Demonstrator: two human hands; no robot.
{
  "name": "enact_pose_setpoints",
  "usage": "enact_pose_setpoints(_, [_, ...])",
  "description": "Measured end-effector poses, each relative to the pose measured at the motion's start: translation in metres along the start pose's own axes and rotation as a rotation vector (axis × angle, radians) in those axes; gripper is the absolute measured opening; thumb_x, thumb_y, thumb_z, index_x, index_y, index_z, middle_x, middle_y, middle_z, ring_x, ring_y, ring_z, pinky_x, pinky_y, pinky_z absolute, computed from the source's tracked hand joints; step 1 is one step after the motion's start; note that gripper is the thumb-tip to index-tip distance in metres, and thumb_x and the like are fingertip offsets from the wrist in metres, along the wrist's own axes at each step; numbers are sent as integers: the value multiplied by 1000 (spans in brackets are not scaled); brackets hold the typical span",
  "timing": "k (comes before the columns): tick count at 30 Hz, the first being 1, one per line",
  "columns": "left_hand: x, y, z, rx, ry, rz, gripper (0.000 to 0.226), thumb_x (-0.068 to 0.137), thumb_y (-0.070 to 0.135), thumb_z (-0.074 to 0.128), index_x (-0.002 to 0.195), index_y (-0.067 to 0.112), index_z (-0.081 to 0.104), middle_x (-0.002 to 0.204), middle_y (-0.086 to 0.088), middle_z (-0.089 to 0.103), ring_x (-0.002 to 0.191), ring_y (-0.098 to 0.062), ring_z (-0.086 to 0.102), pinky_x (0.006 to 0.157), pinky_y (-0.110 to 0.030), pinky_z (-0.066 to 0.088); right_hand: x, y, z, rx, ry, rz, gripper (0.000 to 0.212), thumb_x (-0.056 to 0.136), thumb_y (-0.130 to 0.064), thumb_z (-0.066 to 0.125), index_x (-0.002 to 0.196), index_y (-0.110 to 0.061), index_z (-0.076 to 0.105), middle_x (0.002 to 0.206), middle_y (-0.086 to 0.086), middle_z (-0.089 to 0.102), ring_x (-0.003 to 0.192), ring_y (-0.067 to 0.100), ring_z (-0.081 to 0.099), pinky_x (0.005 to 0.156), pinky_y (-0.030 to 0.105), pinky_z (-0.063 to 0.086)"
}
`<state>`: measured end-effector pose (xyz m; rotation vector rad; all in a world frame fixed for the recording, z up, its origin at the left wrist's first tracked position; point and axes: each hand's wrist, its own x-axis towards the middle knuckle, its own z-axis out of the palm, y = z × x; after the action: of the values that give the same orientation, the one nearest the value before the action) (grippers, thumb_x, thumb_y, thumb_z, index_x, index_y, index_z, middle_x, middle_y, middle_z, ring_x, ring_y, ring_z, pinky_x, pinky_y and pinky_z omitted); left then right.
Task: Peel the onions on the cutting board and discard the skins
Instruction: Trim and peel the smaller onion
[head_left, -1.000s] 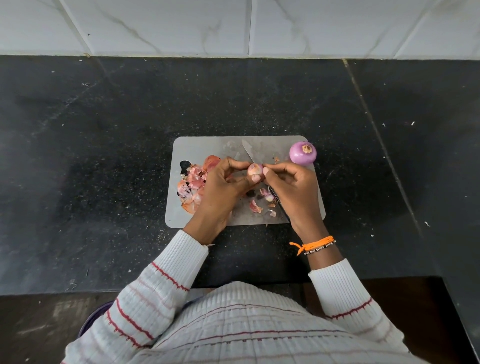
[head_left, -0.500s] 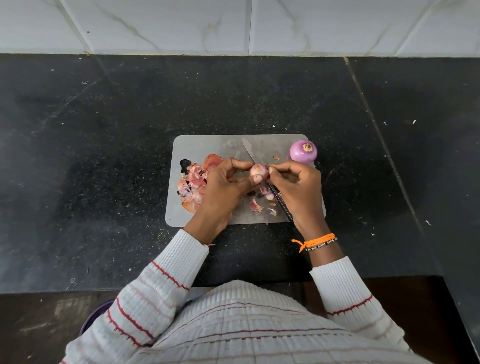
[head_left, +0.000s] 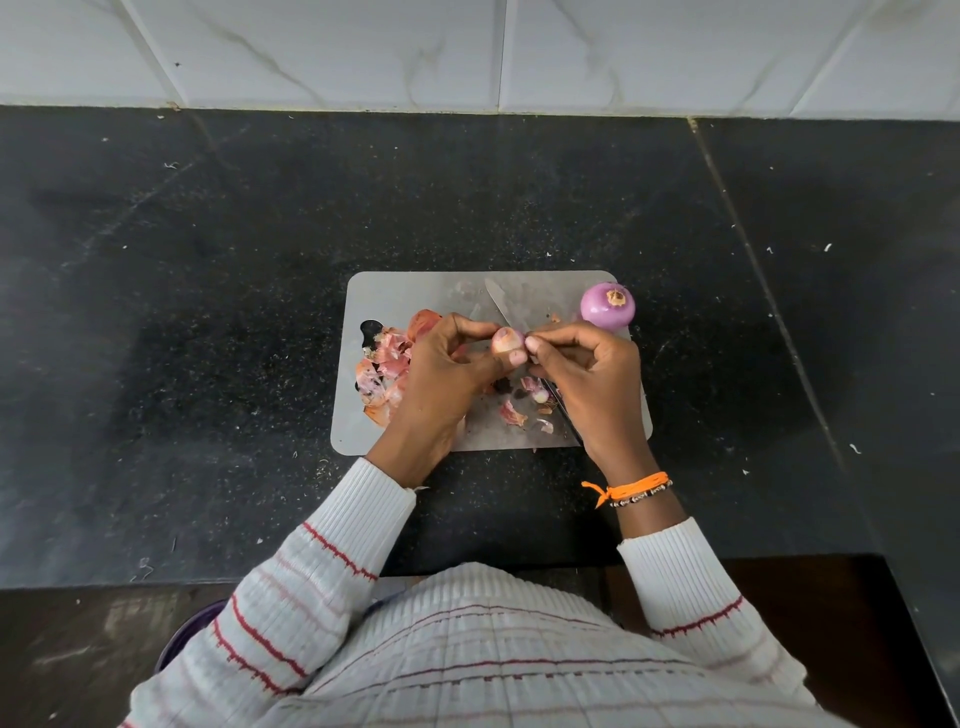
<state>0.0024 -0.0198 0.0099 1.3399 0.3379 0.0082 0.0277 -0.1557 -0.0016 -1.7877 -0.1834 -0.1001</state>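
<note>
A grey cutting board (head_left: 415, 291) lies on the black counter. Over its middle my left hand (head_left: 447, 374) holds a small pinkish onion (head_left: 508, 340) between thumb and fingers. My right hand (head_left: 592, 374) pinches at the right side of the same onion with its fingertips. A peeled purple onion (head_left: 607, 306) stands at the board's far right corner. A heap of pink and orange skins (head_left: 387, 364) sits on the board's left part, partly hidden by my left hand. More skin scraps (head_left: 514, 413) lie between my hands.
A knife (head_left: 498, 304) lies diagonally on the board, its blade pointing away and its handle hidden under my right hand. The black counter (head_left: 208, 312) runs to a white tiled wall (head_left: 467, 52). A purple rim (head_left: 192, 629) shows below the counter edge by my left sleeve.
Both hands with the small onion have shifted slightly; the onion has turned a little between the fingers. The skins, knife and purple onion lie where they were.
</note>
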Motion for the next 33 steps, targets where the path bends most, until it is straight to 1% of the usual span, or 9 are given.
enact_pose_setpoints(3, [0,-1,-1,30,2,-5,36,70,4,74,101,-5,57,102,-20,67,95,-32,66,77,-36,58,1,-1,0,-115,-11,-78,4,81,-7,69,85,-8,69,82,4,68,79,14,66,73,27,56])
enact_pose_setpoints(6, [-2,0,0,34,1,-14,47,64,11,77,102,-7,57,101,-22,67,94,-35,66,77,-43,57,1,0,0,-154,-37,-81,4,83,-7,66,85,-10,66,84,6,67,80,17,66,72,24,55])
enact_pose_setpoints(11, [0,0,-1,37,23,-28,42,70,5,75,104,-9,55,104,-27,65,96,-40,64,77,-40,56,-1,3,-1,85,-29,134,7,90,-18,59,88,-20,66,91,9,70,88,23,69,77,48,57])
enact_pose_setpoints(13, [0,1,-2,52,29,-24,43,70,6,75,104,-10,55,103,-28,65,97,-41,62,79,-42,55,-1,-1,-2,122,-44,147,6,90,-17,61,89,-19,66,92,10,70,89,23,69,78,49,57])
enact_pose_setpoints(17, [-1,1,-2,85,31,0,41,69,3,76,102,-11,56,101,-27,65,95,-41,63,80,-44,56,-3,-6,-1,87,-59,117,6,84,-8,67,88,-13,69,87,10,72,81,21,71,74,42,59])
enact_pose_setpoints(24, [-5,5,-1,108,21,45,40,68,0,76,100,-11,56,97,-24,66,90,-35,66,72,-34,58,-2,-8,-1,9,-87,95,3,87,-9,64,89,-11,65,84,10,70,80,22,69,70,35,58])
enact_pose_setpoints(26, [-4,5,-1,98,15,51,38,68,-1,75,100,-11,56,97,-23,66,89,-32,66,72,-32,58,-2,-9,1,-50,-123,75,5,89,-9,60,89,-14,61,84,3,66,82,22,67,71,33,58])
enact_pose_setpoints(29, [-4,4,-2,94,-10,52,36,70,2,74,101,-9,58,95,-17,68,88,-28,66,74,-31,58,-2,-10,1,-97,-155,52,7,92,-9,56,90,-17,57,83,-7,60,79,13,63,68,24,55])
enact_pose_setpoints(33, [-3,1,-4,27,-61,-4,35,75,1,71,106,-7,57,99,-17,68,93,-30,66,82,-40,56,-3,-9,0,-110,-160,45,8,92,-8,54,90,-15,55,80,-10,58,71,-5,59,63,11,50])
